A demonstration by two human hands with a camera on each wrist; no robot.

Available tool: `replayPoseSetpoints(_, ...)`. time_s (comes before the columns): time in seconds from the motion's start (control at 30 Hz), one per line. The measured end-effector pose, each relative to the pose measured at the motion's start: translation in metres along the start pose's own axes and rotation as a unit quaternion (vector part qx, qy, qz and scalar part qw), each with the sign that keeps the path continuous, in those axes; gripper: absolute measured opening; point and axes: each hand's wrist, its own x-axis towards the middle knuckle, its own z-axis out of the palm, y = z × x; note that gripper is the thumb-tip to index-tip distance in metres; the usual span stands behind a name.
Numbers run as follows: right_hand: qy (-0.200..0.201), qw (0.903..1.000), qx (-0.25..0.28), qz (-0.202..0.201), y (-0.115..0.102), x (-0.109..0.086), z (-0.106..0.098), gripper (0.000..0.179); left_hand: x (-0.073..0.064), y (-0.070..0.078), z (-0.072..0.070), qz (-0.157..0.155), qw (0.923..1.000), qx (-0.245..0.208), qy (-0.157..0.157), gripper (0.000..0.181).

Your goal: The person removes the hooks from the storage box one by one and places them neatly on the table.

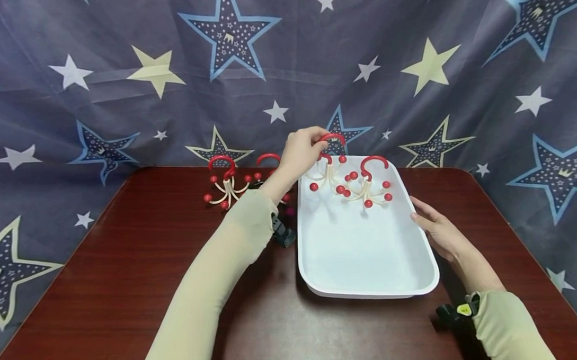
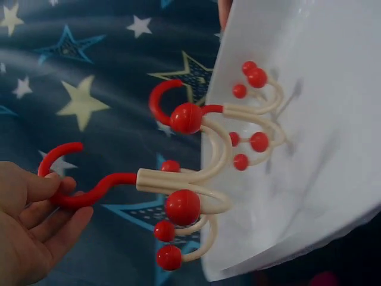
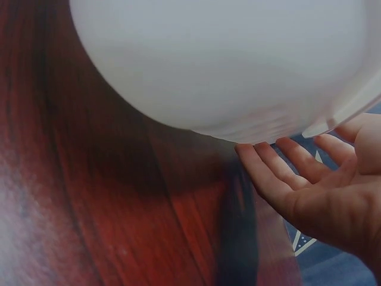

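My left hand [image 1: 303,150] pinches the red hook end [image 2: 77,199] of an octopus-like hanger whose cream arms [image 2: 164,180] spread out, tipped with red balls. It is held upright at the far left part of a white tray [image 1: 367,251]. Another such hanger [image 1: 367,190] stands inside the tray, just to its right. At the tray's right side is my right hand [image 1: 440,233], thumb at the rim and fingertips against the outer wall in the right wrist view. Whether the held hanger's balls touch the tray floor, I cannot tell.
Left of the tray, one more red-and-cream hanger [image 1: 228,190] stands on the dark red wooden table [image 1: 129,270]. Beside it, another hanger's red hook [image 1: 268,157] shows, partly hidden behind my left forearm. A star-patterned cloth [image 1: 284,58] hangs behind the table.
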Motion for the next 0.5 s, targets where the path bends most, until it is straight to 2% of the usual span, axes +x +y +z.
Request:
replayPoseSetpoints(0.23, -0.005, 1.0000, 0.001, -0.005, -0.001, -0.001, 0.000, 0.067, -0.014, 0.013, -0.037, 0.039, 0.9984, -0.027, 0.030, 0.020)
replayPoseSetpoints(0.37, 0.001, 1.0000, -0.002, -0.003, -0.001, -0.001, 0.001, 0.067, -0.021, 0.014, -0.058, 0.064, 0.9951, -0.054, 0.053, 0.020)
replayPoseSetpoints(0.5, 0.006, 1.0000, -0.004, 0.003, -0.001, 0.000, 0.002, 0.067, -0.029, 0.010, -0.077, 0.074, 0.9922, -0.062, 0.079, 0.020)
